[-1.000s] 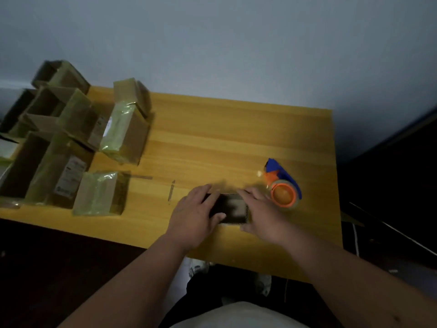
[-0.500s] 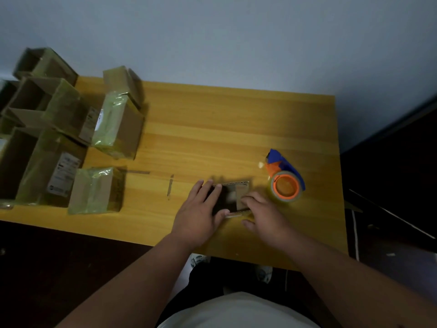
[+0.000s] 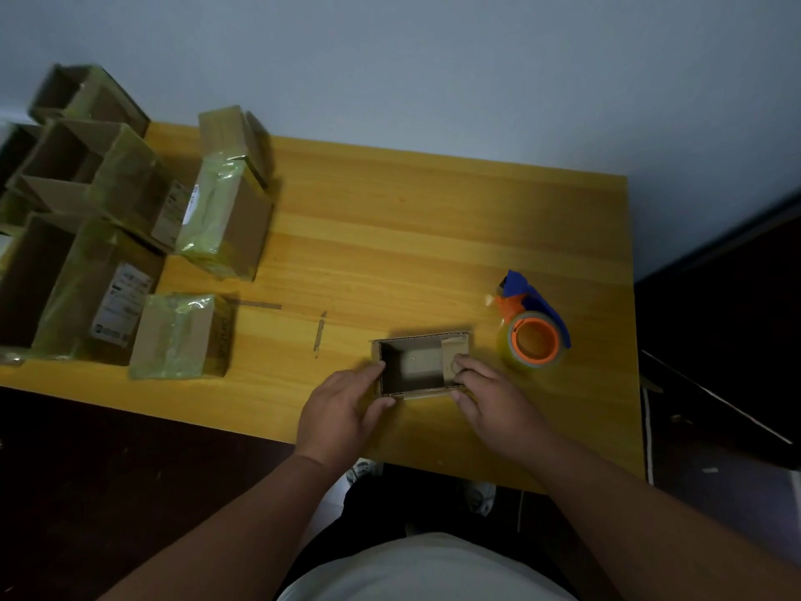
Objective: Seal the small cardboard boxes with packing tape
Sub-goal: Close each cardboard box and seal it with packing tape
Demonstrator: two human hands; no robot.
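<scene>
We stood over a wooden table point(image 3: 433, 236) set against a pale wall, and worked from its near edge. A crowd of boxes point(image 3: 108, 236) filled the left end, several wrapped in shiny yellowish tape, some lying open on their sides; two small taped ones point(image 3: 180, 336) sat nearest us in that group. In front of us, close to the near edge, stood the box point(image 3: 418, 362) in hand, open at the top so that we looked down into its dark inside. Our left hand point(image 3: 342, 409) steadied its left wall, the fingers loosely bent against the cardboard and the thumb along the near corner. Our right hand point(image 3: 490, 401) was at the right end, its fingers point(image 3: 461, 366) curled over a short flap point(image 3: 454, 355) and pressing it inward over the opening. The tape dispenser point(image 3: 535, 327), an orange core with a blue handle, lay untouched just right of the box. Two thin scraps point(image 3: 320, 336) of cardboard or tape lay on the bare wood between the box and the pile. We judged that we were at the folding step: the flaps were not yet shut and no tape was on this box. The next move would call for turning down the remaining flaps, holding them flat with one hand, and reaching the other to the dispenser to draw a strip across the seam.
</scene>
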